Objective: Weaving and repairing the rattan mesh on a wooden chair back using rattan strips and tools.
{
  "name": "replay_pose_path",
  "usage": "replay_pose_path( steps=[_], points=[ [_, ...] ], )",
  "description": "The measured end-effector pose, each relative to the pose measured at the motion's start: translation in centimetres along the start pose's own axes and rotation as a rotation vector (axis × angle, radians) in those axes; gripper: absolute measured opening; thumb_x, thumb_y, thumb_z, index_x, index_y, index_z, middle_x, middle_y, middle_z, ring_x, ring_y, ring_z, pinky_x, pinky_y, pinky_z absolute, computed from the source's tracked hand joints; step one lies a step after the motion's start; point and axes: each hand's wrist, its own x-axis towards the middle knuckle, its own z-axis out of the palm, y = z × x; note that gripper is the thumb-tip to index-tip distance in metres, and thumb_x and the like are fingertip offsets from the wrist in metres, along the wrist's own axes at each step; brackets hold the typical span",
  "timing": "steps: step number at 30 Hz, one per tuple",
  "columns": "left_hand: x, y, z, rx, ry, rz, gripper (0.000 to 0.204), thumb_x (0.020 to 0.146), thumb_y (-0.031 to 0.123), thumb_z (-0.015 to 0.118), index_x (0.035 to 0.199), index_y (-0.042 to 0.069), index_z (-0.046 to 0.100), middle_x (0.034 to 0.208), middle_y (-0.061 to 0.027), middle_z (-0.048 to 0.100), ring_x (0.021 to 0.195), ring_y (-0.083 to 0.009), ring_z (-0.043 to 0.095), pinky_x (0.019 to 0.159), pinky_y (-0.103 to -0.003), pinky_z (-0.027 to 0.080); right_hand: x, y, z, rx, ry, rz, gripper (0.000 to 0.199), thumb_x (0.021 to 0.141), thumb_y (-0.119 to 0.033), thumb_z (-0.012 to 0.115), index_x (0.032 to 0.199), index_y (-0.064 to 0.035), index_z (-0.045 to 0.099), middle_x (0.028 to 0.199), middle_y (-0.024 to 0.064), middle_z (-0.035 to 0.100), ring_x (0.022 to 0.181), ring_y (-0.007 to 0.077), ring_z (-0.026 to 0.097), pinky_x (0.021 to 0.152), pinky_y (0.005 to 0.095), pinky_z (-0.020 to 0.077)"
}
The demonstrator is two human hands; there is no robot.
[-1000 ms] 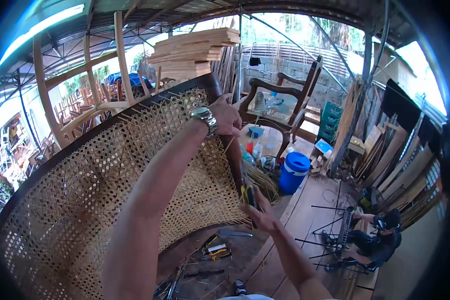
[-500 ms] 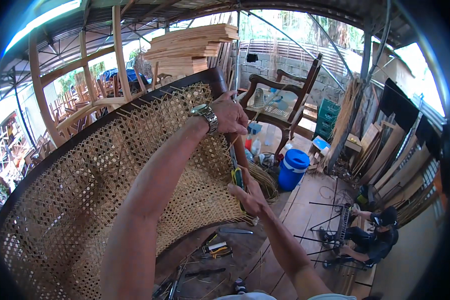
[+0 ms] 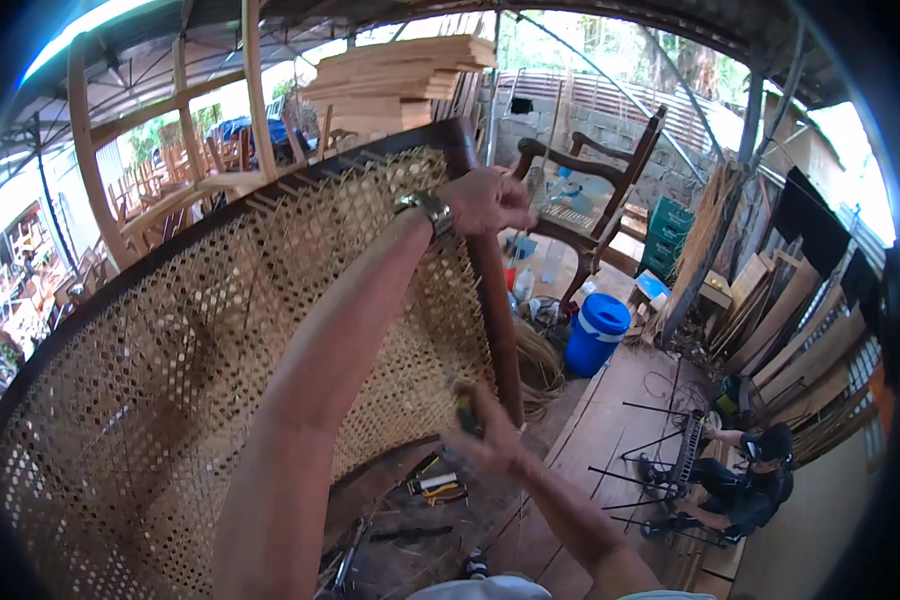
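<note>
Cane-woven panel: set in a dark wooden frame, directly in front of the person, filling much of the left and centre of the view; short strand ends project along its upper edge.

Containers: blue jug stands right of the frame, lid on, contents hidden. Green crates are stacked behind it; contents not discernible. Clear bottle and white bottle stand near the carved chair; fill levels too small to read.

Left hand: at the frame's upper right corner, fingers bent and drawn together; cannot tell whether a strand is pinched between them. Right hand: lower, in front of the weave near the frame's right side, blurred, fingers closed around a yellow-and-dark-handled tool; tool type unclear.
</note>
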Motion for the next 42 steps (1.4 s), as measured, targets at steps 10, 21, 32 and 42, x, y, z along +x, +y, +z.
replay_pose_path(
  steps=[10,21,32,42],
  points=[
    [-43.3,10.9,34.8,-0.47,-0.024,-0.857,0.027,0.126,0.017,0.075,0.147,0.01,0.091,0.126,-0.0115,0.095,0.116,-0.0281,0.091,0.104,-0.044,0.071,-14.3,42.8,11.7,-0.818,-0.755,-0.346,0.11,0.095,-0.071,0.099,0.187,-0.022,0.066,0.172,0.0309,0.068,0.162,0.0573,0.064,0.136,0.0737,0.0525],
    [-91.1,40.7,56.6,0.166,-0.251,-1.485,0.036,0.112,0.011,0.082,0.143,0.026,0.093,0.134,-0.0133,0.088,0.133,-0.0404,0.083,0.106,-0.063,0.065,-4.9,55.1,15.5,-0.756,-0.919,-0.499,0.094,0.099,-0.064,0.096,0.178,-0.0202,0.071,0.169,0.0243,0.07,0.164,0.0524,0.062,0.138,0.0739,0.0469],
    [-82.1,20.7,50.7,0.529,0.251,-1.44,0.078,0.103,0.023,0.097,0.176,0.015,0.07,0.182,-0.0206,0.067,0.172,-0.0548,0.058,0.147,-0.073,0.045,-0.3,56.7,28.8,-0.93,-0.906,-0.566,0.075,0.104,-0.057,0.091,0.168,-0.0191,0.075,0.168,0.0172,0.071,0.166,0.0471,0.06,0.141,0.0727,0.0407],
    [-56.7,9.1,41.5,0.204,0.287,-0.923,0.061,0.112,0.027,0.094,0.168,0.008,0.078,0.181,-0.022,0.07,0.171,-0.0581,0.059,0.144,-0.072,0.049,3.2,52.6,19.5,-0.959,-0.294,-0.411,0.051,0.11,-0.053,0.086,0.147,-0.021,0.078,0.157,0.0124,0.071,0.161,0.042,0.059,0.139,0.0713,0.0372]
  ],
)
